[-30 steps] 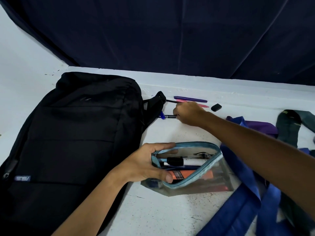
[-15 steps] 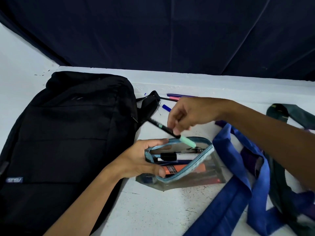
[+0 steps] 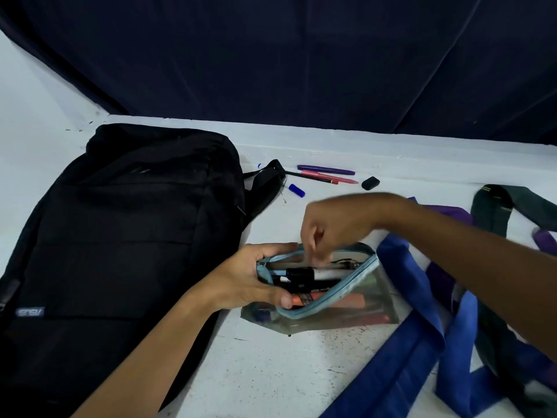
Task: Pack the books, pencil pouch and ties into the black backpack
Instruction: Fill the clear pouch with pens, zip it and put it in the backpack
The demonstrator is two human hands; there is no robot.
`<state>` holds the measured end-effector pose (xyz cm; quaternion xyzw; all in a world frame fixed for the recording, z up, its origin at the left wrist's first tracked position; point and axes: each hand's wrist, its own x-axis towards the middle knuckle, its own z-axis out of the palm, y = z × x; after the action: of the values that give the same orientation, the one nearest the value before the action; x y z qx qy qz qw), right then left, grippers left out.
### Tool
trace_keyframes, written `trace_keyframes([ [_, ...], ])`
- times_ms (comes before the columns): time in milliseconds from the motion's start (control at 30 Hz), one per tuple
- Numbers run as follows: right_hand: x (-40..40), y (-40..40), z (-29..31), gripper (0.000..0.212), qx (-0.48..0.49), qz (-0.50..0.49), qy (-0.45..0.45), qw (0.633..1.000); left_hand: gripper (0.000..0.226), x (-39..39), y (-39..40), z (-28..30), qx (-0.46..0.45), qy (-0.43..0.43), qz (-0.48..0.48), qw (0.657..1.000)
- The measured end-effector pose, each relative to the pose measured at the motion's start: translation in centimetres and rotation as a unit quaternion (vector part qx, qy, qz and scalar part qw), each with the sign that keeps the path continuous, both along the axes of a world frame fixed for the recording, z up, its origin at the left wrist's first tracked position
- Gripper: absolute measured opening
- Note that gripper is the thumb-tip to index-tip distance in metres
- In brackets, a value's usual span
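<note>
Your left hand (image 3: 247, 279) gripped the pouch (image 3: 328, 294) at its left end, thumb on the near rim, fingers on the far one. That held the zipper mouth wide for loading, low center of frame on the surface (image 3: 271, 372). Your right hand (image 3: 328, 227) had its fingertips dipped into the mouth. They were blurred, so I couldn't tell whether that grip was clamped on anything or loose.

The backpack (image 3: 120, 251) lay flat and zipped at left, nothing packed yet. The ties (image 3: 422, 342) were heaped at lower right. Pens (image 3: 325, 175), a blue cap (image 3: 297, 190) and an eraser (image 3: 370, 183) sat loose up center.

Versus half a second earlier: the green-tipped pen you'd held above the pouch was out of sight, probably inside. A second back you were picking it up near the strap.
</note>
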<state>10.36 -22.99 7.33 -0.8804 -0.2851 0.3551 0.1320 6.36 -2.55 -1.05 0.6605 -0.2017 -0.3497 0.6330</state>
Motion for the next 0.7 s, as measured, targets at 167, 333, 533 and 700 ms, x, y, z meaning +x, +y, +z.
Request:
trace_keyframes([
  [167,7.0,-6.0,-3.5,0.022,0.002,-0.249,-0.252,0.935,0.120,0.2,0.3,-0.3,0.042,-0.014,0.029,0.999],
  [333,9.6,-11.3,-8.3,0.037,-0.123,-0.320,-0.228,0.911,0.115,0.0,0.2,-0.2,0.027,0.001,0.023,0.999],
  [533,9.3,-12.3,-10.0,0.031,-0.079,-0.362,-0.276,0.887,0.114,0.1,0.2,-0.2,0.028,0.000,0.024,0.999],
  [700,8.7,-10.7,-8.9,0.021,0.032,-0.350,-0.275,0.895,0.108,0.1,0.2,-0.2,0.019,-0.001,0.018,1.000],
])
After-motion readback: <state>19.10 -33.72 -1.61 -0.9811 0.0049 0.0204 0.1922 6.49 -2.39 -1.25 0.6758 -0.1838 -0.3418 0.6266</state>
